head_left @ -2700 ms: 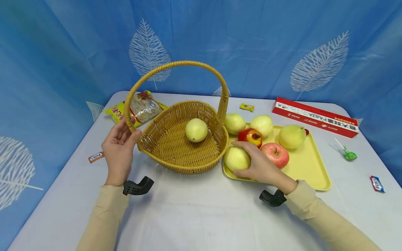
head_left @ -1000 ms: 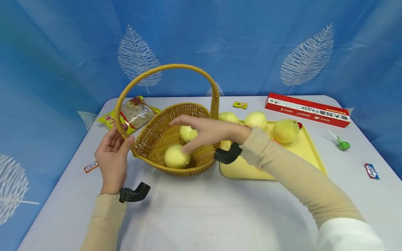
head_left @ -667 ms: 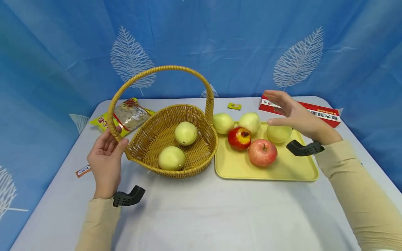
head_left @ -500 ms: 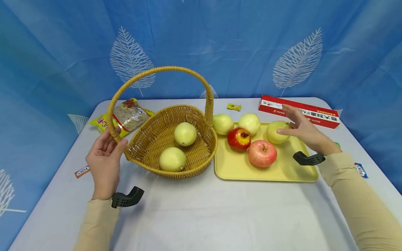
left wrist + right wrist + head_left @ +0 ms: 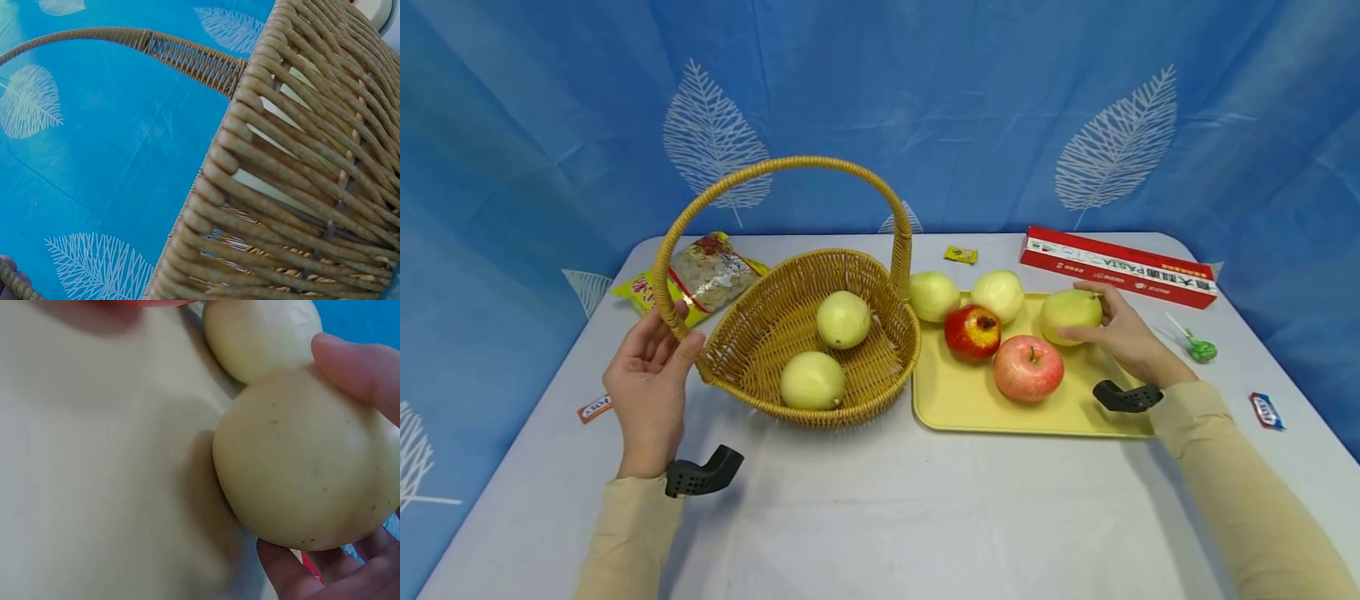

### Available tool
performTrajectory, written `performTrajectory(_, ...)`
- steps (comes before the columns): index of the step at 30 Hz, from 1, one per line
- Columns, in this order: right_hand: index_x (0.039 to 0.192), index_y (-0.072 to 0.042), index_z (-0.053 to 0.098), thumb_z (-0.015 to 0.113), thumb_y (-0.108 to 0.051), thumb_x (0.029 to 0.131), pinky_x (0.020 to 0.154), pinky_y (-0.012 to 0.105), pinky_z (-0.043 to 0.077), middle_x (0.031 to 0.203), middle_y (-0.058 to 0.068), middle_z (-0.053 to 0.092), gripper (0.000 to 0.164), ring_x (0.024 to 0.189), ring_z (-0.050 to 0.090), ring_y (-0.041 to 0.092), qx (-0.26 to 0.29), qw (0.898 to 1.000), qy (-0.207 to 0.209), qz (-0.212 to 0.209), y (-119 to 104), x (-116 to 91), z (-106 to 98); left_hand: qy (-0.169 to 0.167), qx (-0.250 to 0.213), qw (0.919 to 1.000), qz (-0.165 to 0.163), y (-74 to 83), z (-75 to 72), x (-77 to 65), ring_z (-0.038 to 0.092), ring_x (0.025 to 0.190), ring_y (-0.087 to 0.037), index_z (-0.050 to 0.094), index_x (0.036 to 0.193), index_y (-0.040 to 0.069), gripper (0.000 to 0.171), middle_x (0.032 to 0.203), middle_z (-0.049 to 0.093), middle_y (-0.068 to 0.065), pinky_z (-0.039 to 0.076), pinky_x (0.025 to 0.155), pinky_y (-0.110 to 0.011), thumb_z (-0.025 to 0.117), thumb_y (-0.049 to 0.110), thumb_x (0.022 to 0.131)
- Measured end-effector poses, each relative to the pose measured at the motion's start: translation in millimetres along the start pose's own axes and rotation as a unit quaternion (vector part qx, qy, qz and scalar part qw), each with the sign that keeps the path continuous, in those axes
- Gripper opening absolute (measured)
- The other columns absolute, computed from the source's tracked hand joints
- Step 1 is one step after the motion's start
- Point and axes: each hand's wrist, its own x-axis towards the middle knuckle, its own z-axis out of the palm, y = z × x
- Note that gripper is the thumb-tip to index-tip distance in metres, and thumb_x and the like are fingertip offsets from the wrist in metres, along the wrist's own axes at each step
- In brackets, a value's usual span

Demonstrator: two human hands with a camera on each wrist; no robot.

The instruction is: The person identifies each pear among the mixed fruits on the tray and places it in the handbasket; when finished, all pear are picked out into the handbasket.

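Note:
My left hand (image 5: pixel 651 375) grips the left foot of the handle on a yellow-brown wicker basket (image 5: pixel 820 412). Inside the basket lie two pale green melons, one toward the back (image 5: pixel 843 320) and one near the front rim (image 5: pixel 812 381). On the yellow tray (image 5: pixel 970 412) my right hand (image 5: pixel 1131 337) holds a yellow-green pear (image 5: pixel 1067 315), thumb on one side and fingers on the other. In the right wrist view the speckled pear (image 5: pixel 300 462) sits between thumb and fingers. The left wrist view shows mainly the basket's weave (image 5: pixel 300 125).
The tray also carries a red apple (image 5: pixel 1028 368), a pomegranate (image 5: pixel 972 332) and two pale green melons (image 5: pixel 997 295). Behind it lie a red pasta box (image 5: pixel 1120 267) and a yellow candy (image 5: pixel 961 255). A food bag (image 5: pixel 707 279) lies behind the basket; a lollipop (image 5: pixel 1199 347) is at right.
A melon went from the tray into the basket and was let go. My right hand then moved right to the pear and took hold of it. The left hand stays on the handle.

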Motion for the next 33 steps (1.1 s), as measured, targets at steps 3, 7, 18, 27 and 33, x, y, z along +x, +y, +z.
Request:
performTrajectory(3,0.134,-0.022,0.023,0.069,-0.029,0.077,0.082,0.012,0.040,0.126,0.004,0.030,0.074,0.111,0.034,0.020,-0.012,1.000,0.012,0.002,-6,-5,-4,-0.001,0.000,1.0000,0.000,0.1,1.2,0.7,0.054,0.107,-0.019,0.053,0.120,0.000,0.045,0.117,0.056,-0.015,0.047,0.081,-0.018,0.064,-0.002,0.077)
performTrajectory(7,0.131,-0.024,0.027,0.067,-0.027,0.080,0.075,0.008,0.043,0.122,0.000,0.033,0.066,0.108,0.036,0.018,-0.019,0.999,0.015,-0.022,-29,-12,-10,-0.004,0.008,1.0000,-0.001,-0.2,3.4,2.2,0.054,0.107,-0.019,0.054,0.120,0.001,0.045,0.118,0.055,-0.015,0.047,0.082,-0.018,0.065,-0.001,0.077)
performTrajectory(18,0.132,-0.017,0.033,0.067,-0.004,0.078,0.075,0.028,0.052,0.127,0.006,0.034,0.065,0.105,0.047,0.024,0.027,0.980,-0.115,-0.157,-132,-30,36,0.004,0.028,0.9996,-0.004,0.1,4.3,5.8,0.052,0.109,-0.022,0.055,0.120,0.004,0.045,0.117,0.056,-0.012,0.046,0.083,-0.018,0.067,0.001,0.076)
performTrajectory(27,0.127,-0.015,0.041,0.077,-0.014,0.069,0.086,0.034,0.047,0.123,0.003,0.043,0.069,0.106,0.050,0.021,0.037,0.951,-0.235,-0.199,-156,-8,135,0.002,0.034,0.9994,-0.004,-0.4,2.5,4.4,0.052,0.109,-0.022,0.054,0.121,0.004,0.045,0.118,0.056,-0.013,0.046,0.083,-0.019,0.066,0.002,0.077)
performTrajectory(33,0.124,-0.017,0.044,0.079,-0.024,0.066,0.089,0.034,0.041,0.123,0.002,0.043,0.068,0.107,0.045,0.019,-0.072,0.950,-0.257,-0.161,-151,10,171,0.003,0.037,0.9993,-0.006,-0.1,0.2,2.1,0.052,0.109,-0.020,0.053,0.121,0.002,0.046,0.118,0.056,-0.013,0.046,0.082,-0.018,0.067,0.003,0.077)
